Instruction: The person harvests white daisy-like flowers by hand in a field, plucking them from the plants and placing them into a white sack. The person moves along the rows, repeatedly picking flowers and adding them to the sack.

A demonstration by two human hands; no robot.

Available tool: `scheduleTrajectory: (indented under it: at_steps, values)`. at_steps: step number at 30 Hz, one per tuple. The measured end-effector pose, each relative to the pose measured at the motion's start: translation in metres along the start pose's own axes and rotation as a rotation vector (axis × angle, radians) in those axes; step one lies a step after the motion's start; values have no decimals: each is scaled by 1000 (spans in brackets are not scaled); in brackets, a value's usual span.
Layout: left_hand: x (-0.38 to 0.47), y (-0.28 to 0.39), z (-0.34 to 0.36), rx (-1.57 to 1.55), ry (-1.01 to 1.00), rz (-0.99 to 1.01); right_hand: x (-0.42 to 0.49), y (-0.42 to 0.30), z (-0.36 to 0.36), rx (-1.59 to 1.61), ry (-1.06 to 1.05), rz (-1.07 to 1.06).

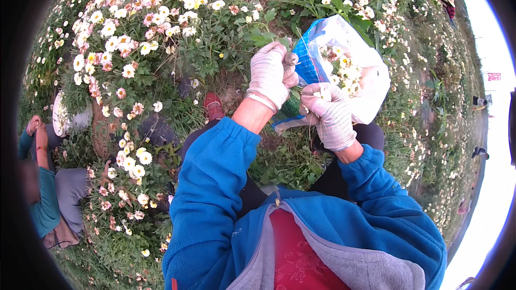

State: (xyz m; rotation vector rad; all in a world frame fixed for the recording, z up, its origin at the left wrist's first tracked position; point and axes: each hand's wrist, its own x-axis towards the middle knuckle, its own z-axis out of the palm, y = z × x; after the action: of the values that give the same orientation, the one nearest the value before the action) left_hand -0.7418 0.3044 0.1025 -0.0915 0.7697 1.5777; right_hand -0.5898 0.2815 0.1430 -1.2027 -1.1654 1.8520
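My left hand (271,73), in a striped knit glove, is curled closed on a leafy green stem (264,39) whose leaves stick out past the fingers. Just to its right and lower, my right hand (331,114), gloved alike, pinches a white flower (323,96); thin stalks hang below its fingers. Directly behind both hands stands a white plastic bag (373,88) with a blue woven side, its mouth open. Picked white and yellow flower heads (344,68) lie inside it. The right hand overlaps the bag's near edge.
Dense chrysanthemum-like plants (121,44) with white and pinkish blooms spread to the left and behind. A red shoe (213,106) rests on the soil between stems. At far left another person (44,193) sits by a white container (62,114). More flower rows (427,100) run along the right.
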Motion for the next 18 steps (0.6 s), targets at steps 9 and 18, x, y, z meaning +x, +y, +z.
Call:
scheduleTrajectory:
  at_steps: [9, 18]
  values:
    - [5, -20, 7, 40, 17, -38, -22, 14, 0, -348, 90, -226]
    - [48, 24, -47, 527, 183, 513, -65, 1, -23, -251, -38, -286]
